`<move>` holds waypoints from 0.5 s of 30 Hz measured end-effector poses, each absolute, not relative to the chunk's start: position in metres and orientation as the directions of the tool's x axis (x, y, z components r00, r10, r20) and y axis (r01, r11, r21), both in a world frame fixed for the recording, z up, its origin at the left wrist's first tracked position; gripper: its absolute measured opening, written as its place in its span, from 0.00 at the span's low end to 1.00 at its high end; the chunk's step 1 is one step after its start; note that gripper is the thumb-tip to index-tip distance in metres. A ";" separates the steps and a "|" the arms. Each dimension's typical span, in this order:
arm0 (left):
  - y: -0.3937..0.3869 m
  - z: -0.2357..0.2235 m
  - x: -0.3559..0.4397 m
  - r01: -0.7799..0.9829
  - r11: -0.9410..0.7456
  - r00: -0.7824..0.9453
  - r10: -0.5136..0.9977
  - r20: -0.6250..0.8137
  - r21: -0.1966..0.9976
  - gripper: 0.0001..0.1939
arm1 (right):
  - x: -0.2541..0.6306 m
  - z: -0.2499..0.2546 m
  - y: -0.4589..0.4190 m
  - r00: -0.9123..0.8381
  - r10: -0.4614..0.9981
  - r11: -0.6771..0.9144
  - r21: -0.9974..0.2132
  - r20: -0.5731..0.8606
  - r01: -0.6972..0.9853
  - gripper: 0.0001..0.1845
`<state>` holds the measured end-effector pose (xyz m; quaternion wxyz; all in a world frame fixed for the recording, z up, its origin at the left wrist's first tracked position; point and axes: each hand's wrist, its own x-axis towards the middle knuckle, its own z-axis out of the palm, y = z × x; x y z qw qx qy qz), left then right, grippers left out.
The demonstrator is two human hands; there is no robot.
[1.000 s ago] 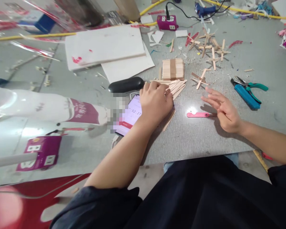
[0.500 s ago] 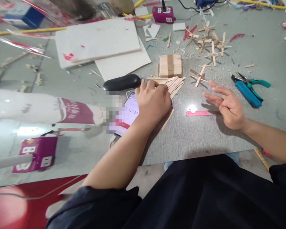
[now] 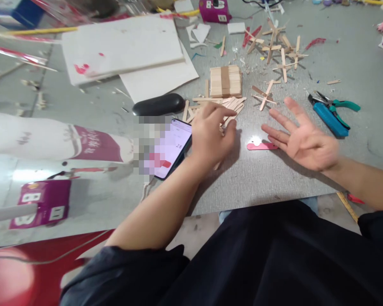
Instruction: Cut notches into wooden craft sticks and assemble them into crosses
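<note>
My left hand [image 3: 212, 134] hovers over a loose pile of flat wooden craft sticks [image 3: 232, 105], its fingers curled and a little apart; I cannot tell whether it pinches a stick. Just left of it lies a phone [image 3: 174, 146] with a lit screen. My right hand [image 3: 304, 138] is lifted with the palm up and the fingers spread, holding nothing. A pink stick [image 3: 261, 146] lies on the grey table [image 3: 274, 182] between the two hands. A glued block of sticks [image 3: 226, 80] sits behind the pile.
Crossed-stick pieces [image 3: 274, 46] are scattered at the back. Blue and green pliers [image 3: 332, 112] lie to the right. A black case [image 3: 159, 104] sits behind the phone, white boards [image 3: 124, 46] at the back left, a white bottle [image 3: 51, 138] on its side at left.
My left hand has lifted off the phone and shifted right over the stick pile. My right hand has turned palm up and spread its fingers. The view has tilted downward.
</note>
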<state>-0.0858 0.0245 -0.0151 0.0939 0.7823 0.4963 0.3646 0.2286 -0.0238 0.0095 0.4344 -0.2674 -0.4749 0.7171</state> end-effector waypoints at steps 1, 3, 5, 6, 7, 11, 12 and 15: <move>0.016 -0.012 -0.079 0.640 -0.604 0.333 0.776 0.536 0.476 0.12 | 0.228 0.014 -0.025 -0.508 0.862 -0.234 -0.884 0.004 -0.404 0.48; -0.003 -0.007 -0.066 0.468 -0.789 0.482 0.605 0.634 0.397 0.17 | 0.226 0.023 -0.028 -0.513 0.858 -0.261 -0.880 -0.023 -0.398 0.43; -0.018 -0.004 -0.054 0.350 -0.871 0.567 0.489 0.663 0.344 0.21 | 0.222 0.030 -0.031 -0.490 0.871 -0.219 -0.924 -0.040 -0.314 0.41; -0.024 -0.004 -0.049 0.333 -0.886 0.587 0.462 0.665 0.321 0.22 | 0.221 0.033 -0.032 -0.483 0.874 -0.208 -0.939 -0.053 -0.273 0.41; -0.029 -0.005 -0.046 0.326 -0.897 0.606 0.440 0.663 0.298 0.22 | 0.219 0.036 -0.032 -0.482 0.874 -0.211 -0.946 -0.070 -0.245 0.40; -0.036 -0.008 -0.042 0.353 -0.902 0.645 0.426 0.634 0.248 0.26 | 0.216 0.039 -0.034 -0.476 0.871 -0.262 -0.934 -0.120 -0.243 0.39; -0.035 -0.008 -0.043 0.356 -0.901 0.653 0.429 0.624 0.248 0.26 | 0.216 0.039 -0.035 -0.476 0.871 -0.265 -0.931 -0.120 -0.250 0.39; -0.034 -0.005 -0.045 0.342 -0.906 0.677 0.421 0.604 0.248 0.24 | 0.215 0.039 -0.036 -0.480 0.870 -0.256 -0.937 -0.117 -0.236 0.41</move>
